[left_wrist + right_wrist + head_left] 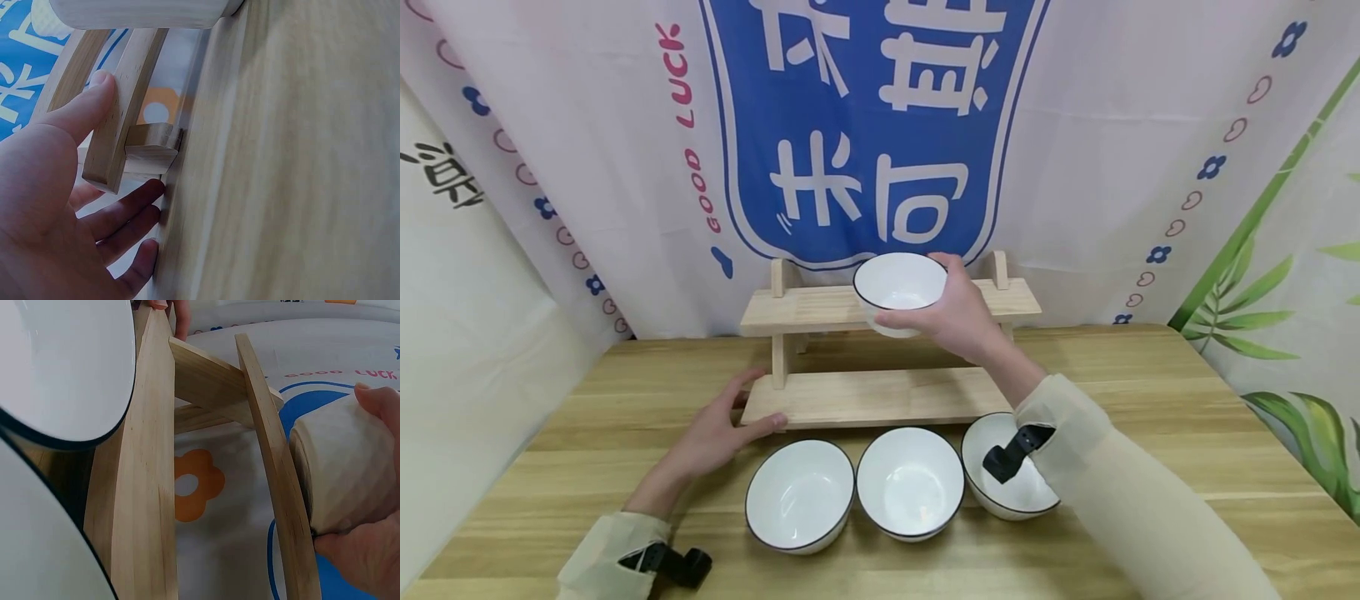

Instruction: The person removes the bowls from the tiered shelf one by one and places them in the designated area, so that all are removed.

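Note:
My right hand (958,312) grips a white, dark-rimmed bowl (897,282) by its right side, thumb in front. The bowl overlaps the upper board of a two-tier wooden shelf (880,396). In the right wrist view, the bowl's textured side (353,465) shows, with its base right at the upper board (275,456). At the shelf's left end, my left hand (711,437) holds the lower board (119,119), thumb on its front and index finger partly hidden behind it. The other fingers (128,209) extend loosely below.
In a row before the shelf stand three similar bowls: a left bowl (800,496), a middle bowl (910,483) and a right bowl (988,437), the last partly covered by the right sleeve (1120,483). Behind the wooden table (1150,400) hangs a printed cloth (1097,167).

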Tool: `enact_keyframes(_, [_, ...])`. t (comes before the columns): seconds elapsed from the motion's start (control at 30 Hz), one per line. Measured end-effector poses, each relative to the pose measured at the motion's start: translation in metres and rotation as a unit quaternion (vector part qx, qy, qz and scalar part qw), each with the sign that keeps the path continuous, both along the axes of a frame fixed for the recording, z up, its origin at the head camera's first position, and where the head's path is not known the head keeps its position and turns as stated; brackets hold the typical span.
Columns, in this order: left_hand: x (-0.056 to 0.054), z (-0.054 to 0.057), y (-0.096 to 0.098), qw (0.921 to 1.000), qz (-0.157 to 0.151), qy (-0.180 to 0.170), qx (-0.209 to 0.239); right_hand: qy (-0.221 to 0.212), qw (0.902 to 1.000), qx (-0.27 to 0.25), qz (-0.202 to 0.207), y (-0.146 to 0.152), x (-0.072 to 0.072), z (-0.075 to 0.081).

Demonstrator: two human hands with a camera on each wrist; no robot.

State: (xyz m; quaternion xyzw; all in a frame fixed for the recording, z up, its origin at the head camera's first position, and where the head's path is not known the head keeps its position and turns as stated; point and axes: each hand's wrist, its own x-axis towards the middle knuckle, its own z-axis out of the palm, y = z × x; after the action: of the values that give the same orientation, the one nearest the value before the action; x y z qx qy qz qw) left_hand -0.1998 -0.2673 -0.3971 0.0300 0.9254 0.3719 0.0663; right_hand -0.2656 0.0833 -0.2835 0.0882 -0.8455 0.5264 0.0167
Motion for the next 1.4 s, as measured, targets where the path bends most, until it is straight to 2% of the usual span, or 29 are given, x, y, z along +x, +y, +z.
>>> enact_keyframes(0.73, [0.001, 0.001, 0.001, 1.0000, 0.001, 0.009, 0.002, 0.002, 0.9999, 0.011, 0.009, 0.019, 0.012, -0.002])
enact_keyframes(1.4, [0.002, 0.001, 0.001, 0.9999, 0.005, 0.006, 0.006, 0.012, 0.9994, -0.023, 0.024, 0.038, 0.025, -0.006])
